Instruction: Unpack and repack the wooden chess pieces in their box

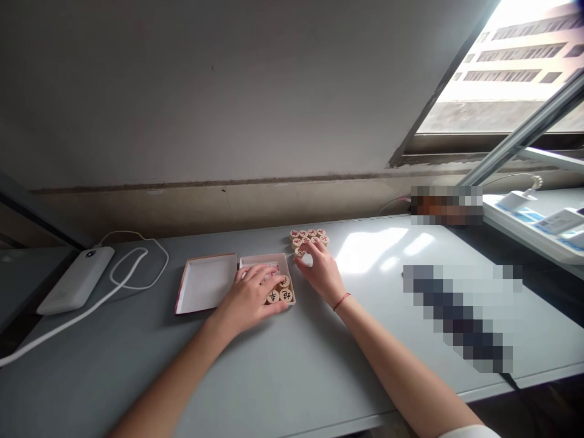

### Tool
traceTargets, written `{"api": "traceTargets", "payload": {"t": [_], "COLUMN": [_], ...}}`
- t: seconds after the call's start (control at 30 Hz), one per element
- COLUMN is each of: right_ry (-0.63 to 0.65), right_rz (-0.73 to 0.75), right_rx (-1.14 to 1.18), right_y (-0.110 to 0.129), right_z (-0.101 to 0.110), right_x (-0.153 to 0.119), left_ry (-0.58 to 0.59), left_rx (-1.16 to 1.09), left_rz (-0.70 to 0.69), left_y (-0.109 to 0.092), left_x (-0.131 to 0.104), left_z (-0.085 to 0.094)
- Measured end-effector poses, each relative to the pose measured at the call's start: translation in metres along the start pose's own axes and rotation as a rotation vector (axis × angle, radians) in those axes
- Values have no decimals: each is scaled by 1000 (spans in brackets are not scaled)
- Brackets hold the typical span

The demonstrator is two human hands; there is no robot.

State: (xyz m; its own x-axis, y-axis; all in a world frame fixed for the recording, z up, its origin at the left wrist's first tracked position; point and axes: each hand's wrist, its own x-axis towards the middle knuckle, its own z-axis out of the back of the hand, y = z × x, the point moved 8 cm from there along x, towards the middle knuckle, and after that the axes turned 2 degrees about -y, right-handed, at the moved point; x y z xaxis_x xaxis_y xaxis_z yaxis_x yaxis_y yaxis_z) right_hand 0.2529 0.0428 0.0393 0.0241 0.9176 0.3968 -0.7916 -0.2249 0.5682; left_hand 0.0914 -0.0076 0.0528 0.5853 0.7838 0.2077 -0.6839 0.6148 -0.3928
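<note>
Fingers of the right hand (322,274) were pinched on a round pale-wood disc (298,252) at the near left of the group; firmness of grip not clear. Left hand (246,298) lay loosely bent over a shallow white-walled box (292,289), thumb at its near edge; couldn't tell if those fingers had hold of anything.

Box sat on the grey worktop (255,383), with pale-wood discs with black characters (286,295) inside, near right corner. White-lined tray with a dark red outer edge (207,283) lay just left of it. Farther left: white power bank (77,281) and white cable (55,331).

Beyond the right hand, pale-wood discs with red characters (312,233) sat in close rows, faces up. Plain wall behind, window upper right.

Handling, my read: discs light, stiff, smooth, not fragile; pinch across the rim. Box walls probably thin card, would flex if squeezed.

Writing: Chinese characters, one black one looked like 炮, rest too small to call. No brand legible on the power bank.
</note>
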Motion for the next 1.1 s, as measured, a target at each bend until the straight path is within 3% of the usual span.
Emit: {"api": "traceTargets", "payload": {"t": [0.1, 0.17, 0.27, 0.37, 0.53, 0.77, 0.9, 1.1], "right_ry": [61, 177, 330, 381, 356, 374, 382, 367], "right_rz": [73, 92, 106, 114, 118, 123, 113, 95], "right_rx": [97, 151, 139, 87, 45, 57, 64, 49], "right_y": [18, 28, 33, 32, 29, 34, 36, 35], "right_z": [2, -5, -20, -29, -33, -33, -32, -31], "right_x": [-2, -6, -12, -13, -9, -13, -15, -15], "left_ry": [-4, -41, -43, -33, -10, -182, -134, -135], "left_rx": [36, 71, 47, 27, 27, 115, 137, 60], "left_rz": [43, 124, 172, 184, 204, 194, 177, 246], "left_y": [29, 51, 66, 66, 68, 53, 40, 37], "left_x": [-9, -14, -17, -18, -19, -14, -13, -13], "left_z": [13, 24, 31, 31, 26, 26, 11, 11]}}
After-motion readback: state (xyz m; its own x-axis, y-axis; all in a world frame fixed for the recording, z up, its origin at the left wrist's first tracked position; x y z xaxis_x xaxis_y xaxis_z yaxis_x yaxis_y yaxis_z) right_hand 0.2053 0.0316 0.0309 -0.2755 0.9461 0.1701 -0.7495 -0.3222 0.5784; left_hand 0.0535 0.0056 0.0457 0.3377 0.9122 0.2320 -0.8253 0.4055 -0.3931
